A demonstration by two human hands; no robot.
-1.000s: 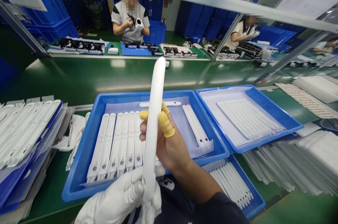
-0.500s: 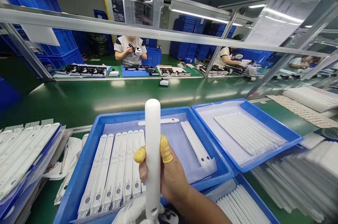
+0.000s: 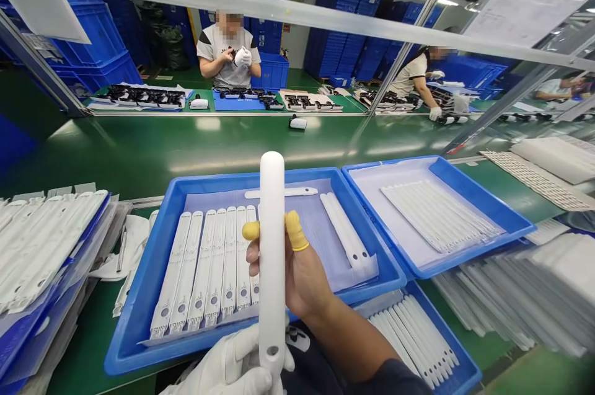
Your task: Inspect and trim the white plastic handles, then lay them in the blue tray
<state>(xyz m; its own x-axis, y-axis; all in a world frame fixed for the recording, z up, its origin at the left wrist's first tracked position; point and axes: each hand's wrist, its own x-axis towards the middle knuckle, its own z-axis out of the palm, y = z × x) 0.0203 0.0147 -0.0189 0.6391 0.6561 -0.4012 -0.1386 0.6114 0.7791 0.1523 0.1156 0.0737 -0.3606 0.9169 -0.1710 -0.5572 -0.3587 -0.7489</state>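
Observation:
A long white plastic strip (image 3: pixel 272 246) with a rounded top and a small hole near its lower end stands almost upright before me. My right hand (image 3: pixel 307 277), bare except for yellow finger cots, grips it around the middle with thumb and fingers on either side. In a white glove, my left hand (image 3: pixel 237 358) is closed on its lower end. Behind it, a blue tray (image 3: pixel 139 314) holds a row of similar white strips (image 3: pixel 198 271) on the left, two strips (image 3: pixel 344 227) on the right and one strip (image 3: pixel 297 192) across the back.
A second blue tray (image 3: pixel 488 212) with aligned strips stands at right, and a lower tray (image 3: pixel 465 376) of strips near my right elbow. White parts (image 3: pixel 51 240) are stacked at left, clear sleeves (image 3: pixel 502 296) at right. Co-workers (image 3: pixel 227 54) sit across the green bench (image 3: pixel 209 144).
The white strip turned from an edge-on, tilted position to its broad smooth face, now nearly upright. Both hands kept hold of it. The camera tipped up, then partly back down.

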